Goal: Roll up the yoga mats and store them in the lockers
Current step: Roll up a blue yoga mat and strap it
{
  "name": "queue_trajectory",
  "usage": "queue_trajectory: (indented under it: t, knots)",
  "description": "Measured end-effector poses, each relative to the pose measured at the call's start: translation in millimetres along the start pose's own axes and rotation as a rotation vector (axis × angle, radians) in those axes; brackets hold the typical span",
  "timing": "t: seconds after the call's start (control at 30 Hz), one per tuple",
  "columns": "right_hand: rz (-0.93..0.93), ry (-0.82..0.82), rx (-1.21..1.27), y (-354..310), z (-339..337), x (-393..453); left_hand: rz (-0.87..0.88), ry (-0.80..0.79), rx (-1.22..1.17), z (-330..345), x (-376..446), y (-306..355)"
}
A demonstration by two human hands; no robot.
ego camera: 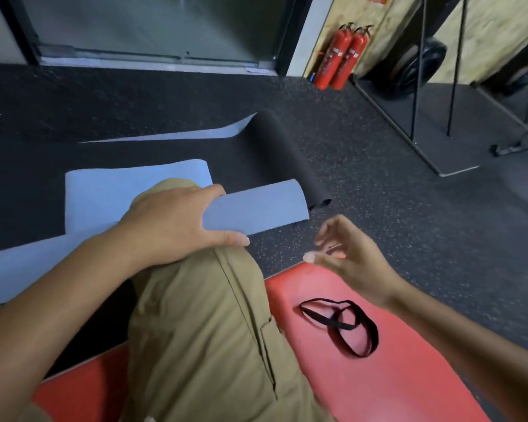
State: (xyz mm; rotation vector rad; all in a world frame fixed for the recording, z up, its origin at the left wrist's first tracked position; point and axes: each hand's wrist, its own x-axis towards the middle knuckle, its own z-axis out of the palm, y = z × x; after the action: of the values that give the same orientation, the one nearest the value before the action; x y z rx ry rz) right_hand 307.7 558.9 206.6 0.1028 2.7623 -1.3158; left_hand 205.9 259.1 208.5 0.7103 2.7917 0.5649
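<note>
At 9 o'clock we see the blue mat [104,190] lying partly unrolled on the dark floor [378,184], its near strip running off the left edge. Our left hand [177,226] rests on our raised knee in tan trousers [201,315] and grasps the mat's rolled end, fingers curled over the top and thumb underneath; that roll sticks out toward 3 o'clock, just past the knee. Behind it, toward 12 o'clock, a black mat [281,153] lies flat with its right end curled into a loose roll and a pale underside showing at its far edge.

Below centre, from 6 to 4 o'clock, a red mat [409,376] lies under us on the floor. A black strap [342,325] lies in loose loops on it, right of the knee. Our right hand [345,254] hovers above the red mat's far edge, released, fingers loosely bent and holding nothing, apart from the blue roll and the strap.

At 1 o'clock 2 red extinguishers [342,56] stand against the wall, beside a glass door [153,25]. At 2 o'clock a black metal rack [424,86] stands on the floor.
</note>
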Motion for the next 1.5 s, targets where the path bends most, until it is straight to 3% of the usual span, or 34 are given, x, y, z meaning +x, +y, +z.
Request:
queue_trajectory:
  t: [0.2,0.37,0.5,0.67,0.87,1.03,1.2,1.5]
  knots:
    - [0.148,-0.351,-0.582,64,5,-25,-0.014,-0.055,-0.018,-1,14,2]
    - [0.158,-0.366,-0.923,91,23,-32,-0.049,-0.109,-0.054,-5,15,5]
    - [0.163,-0.331,-0.939,98,33,-32,-0.081,-0.160,-0.042,-7,16,6]
    - [0.335,-0.232,-0.611,99,29,-26,-0.087,-0.146,-0.035,-6,16,5]
    - [0.600,-0.124,0.550,69,28,-9,-0.097,-0.114,-0.032,-8,13,4]
    - [0.590,-0.152,1.101,40,26,17,-0.104,-0.127,-0.028,-11,10,5]
    - [0.337,-0.248,1.287,9,25,35,-0.131,-0.133,-0.027,-12,6,-4]
    - [0.272,-0.208,1.184,-14,39,51,-0.143,-0.109,-0.127,-14,-2,-17]
